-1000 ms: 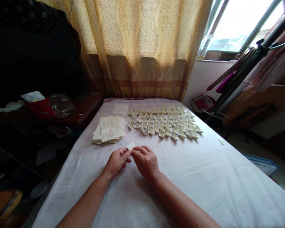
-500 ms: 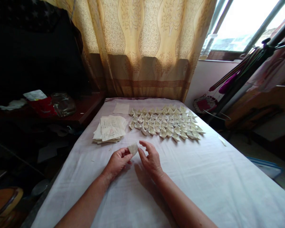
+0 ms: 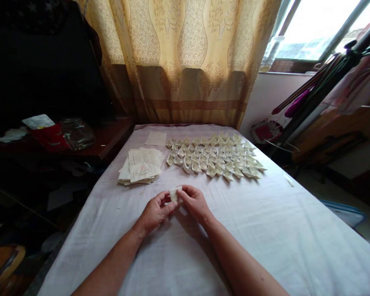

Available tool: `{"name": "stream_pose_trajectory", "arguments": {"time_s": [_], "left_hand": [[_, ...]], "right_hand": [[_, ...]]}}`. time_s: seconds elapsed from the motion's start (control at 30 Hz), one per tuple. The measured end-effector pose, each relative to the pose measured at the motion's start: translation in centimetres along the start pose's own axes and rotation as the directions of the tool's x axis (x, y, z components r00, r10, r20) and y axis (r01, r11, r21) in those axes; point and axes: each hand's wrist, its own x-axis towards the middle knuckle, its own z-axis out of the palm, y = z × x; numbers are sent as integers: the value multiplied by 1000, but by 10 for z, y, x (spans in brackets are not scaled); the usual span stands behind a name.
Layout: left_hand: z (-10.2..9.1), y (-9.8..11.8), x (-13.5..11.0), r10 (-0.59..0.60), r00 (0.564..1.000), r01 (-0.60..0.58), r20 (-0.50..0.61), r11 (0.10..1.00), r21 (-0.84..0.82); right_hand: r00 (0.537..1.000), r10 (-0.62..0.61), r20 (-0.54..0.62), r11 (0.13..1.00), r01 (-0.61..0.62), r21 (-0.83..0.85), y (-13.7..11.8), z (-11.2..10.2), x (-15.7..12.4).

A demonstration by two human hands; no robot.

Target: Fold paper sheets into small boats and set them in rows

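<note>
A small folded piece of paper (image 3: 174, 195) is held up between both hands, just above the white cloth (image 3: 253, 238). My left hand (image 3: 156, 211) pinches its left and lower edge. The thumb and fingers of my right hand (image 3: 194, 202) close on its upper right corner. Beyond my left hand lies a stack of paper sheets (image 3: 143, 165) with handwriting on the top ones. Several rows of small folded paper boats (image 3: 211, 156) stand behind my right hand. A single square sheet (image 3: 156, 138) lies flat behind the stack.
On the left, a dark wooden table (image 3: 117, 133) holds a glass jar (image 3: 77, 133) and a red container (image 3: 47, 135). A patterned curtain (image 3: 172, 61) hangs behind the cloth-covered surface. To the right stand a dark pole (image 3: 320, 94) and a small white object (image 3: 287, 179) near the edge.
My right hand has moved in from the right and now grips the folded paper as well. The paper has turned and sits slightly further right. The view has shifted a little.
</note>
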Motion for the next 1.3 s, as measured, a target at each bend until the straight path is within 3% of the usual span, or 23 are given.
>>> {"name": "stream_pose_trajectory", "arguments": {"time_s": [0.33, 0.57, 1.3], "left_hand": [[7, -2, -2, 47, 997, -48, -57, 999, -24], [8, -5, -1, 11, 997, -16, -72, 997, -74], [13, -11, 3, 74, 982, -72, -172, 997, 18]], "right_hand": [[994, 104, -13, 990, -102, 99, -2, 4, -3], [990, 143, 4, 984, -143, 103, -6, 5, -5], [994, 92, -62, 995, -90, 34, 3, 6, -2]]}}
